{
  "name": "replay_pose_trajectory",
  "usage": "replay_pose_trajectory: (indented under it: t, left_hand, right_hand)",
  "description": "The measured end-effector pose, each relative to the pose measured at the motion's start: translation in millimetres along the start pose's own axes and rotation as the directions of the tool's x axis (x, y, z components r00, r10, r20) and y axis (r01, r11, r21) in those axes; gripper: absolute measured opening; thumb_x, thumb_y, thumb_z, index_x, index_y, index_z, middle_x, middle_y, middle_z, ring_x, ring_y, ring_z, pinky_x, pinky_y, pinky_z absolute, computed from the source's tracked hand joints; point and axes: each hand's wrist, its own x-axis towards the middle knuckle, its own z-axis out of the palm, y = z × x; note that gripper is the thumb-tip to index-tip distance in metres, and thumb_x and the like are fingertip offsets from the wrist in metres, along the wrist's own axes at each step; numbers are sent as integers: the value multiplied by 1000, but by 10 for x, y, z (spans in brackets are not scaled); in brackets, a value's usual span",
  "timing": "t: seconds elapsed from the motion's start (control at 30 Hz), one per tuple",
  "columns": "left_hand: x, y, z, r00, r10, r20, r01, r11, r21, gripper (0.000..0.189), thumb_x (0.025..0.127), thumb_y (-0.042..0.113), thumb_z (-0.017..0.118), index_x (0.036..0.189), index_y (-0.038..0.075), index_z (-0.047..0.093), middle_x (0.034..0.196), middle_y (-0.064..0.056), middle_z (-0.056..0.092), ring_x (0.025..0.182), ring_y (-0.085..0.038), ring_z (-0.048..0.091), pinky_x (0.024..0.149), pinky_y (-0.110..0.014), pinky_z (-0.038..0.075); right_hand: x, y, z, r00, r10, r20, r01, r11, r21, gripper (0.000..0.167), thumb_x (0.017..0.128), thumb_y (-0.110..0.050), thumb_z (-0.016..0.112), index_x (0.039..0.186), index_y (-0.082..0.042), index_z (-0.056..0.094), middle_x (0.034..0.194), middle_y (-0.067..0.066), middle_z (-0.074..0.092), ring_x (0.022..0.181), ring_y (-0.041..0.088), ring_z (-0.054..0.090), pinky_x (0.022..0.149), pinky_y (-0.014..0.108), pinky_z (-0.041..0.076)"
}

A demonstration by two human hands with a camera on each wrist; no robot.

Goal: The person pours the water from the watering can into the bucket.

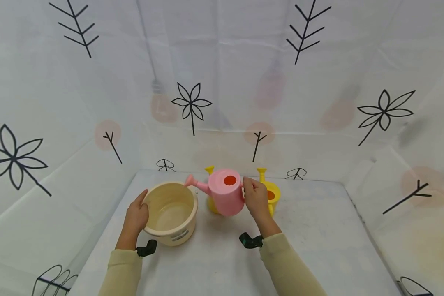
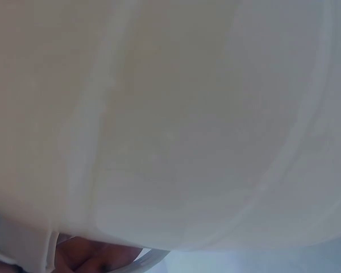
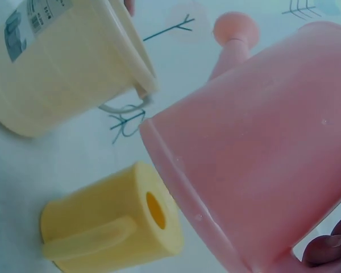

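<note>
A cream plastic bucket (image 1: pixel 172 242) with a label on its side stands at the left of the table. My left hand (image 1: pixel 136 213) grips its left rim; in the left wrist view the bucket wall (image 2: pixel 176 125) fills most of the picture, with curled fingers (image 2: pixel 94 256) at the bottom edge. By its handle, my right hand (image 1: pixel 256 197) holds a pink watering can (image 1: pixel 227 197) raised above the table. Its spout (image 1: pixel 192 181) reaches over the bucket's right rim. The can's round top opening faces up. Drops cling to its pink wall (image 3: pixel 261 136) in the right wrist view.
Two yellow watering cans stand behind the pink one: the left one (image 1: pixel 212 205) is mostly hidden by it, the right one (image 1: pixel 275 190) sits beside my right hand. The white table (image 1: pixel 311 246) meets a printed white cloth backdrop (image 1: pixel 222 148) at the back and sides.
</note>
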Motion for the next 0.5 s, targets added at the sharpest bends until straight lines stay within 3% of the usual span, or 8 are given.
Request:
replay_pose_trajectory:
  t: [0.2,0.5]
  left_hand:
    - [-4,-5,-7,1000,-2,6,2,1000,3,57,98,14,26,155,19,27,154,-22,32,130,-41,43,105,-57,36]
    - [-5,-3,-1,1000,-20,16,20,1000,6,56,99,15,25,155,21,26,155,-21,32,126,-39,46,103,-56,38]
  right_hand:
    - [25,-7,-70,999,24,-23,-23,998,65,53,97,-37,46,70,7,51,63,12,48,60,24,45,49,25,42]
    - [38,11,-141,992,57,-114,-45,993,105,49,98,-43,46,71,-6,63,59,3,45,58,18,43,52,24,46]
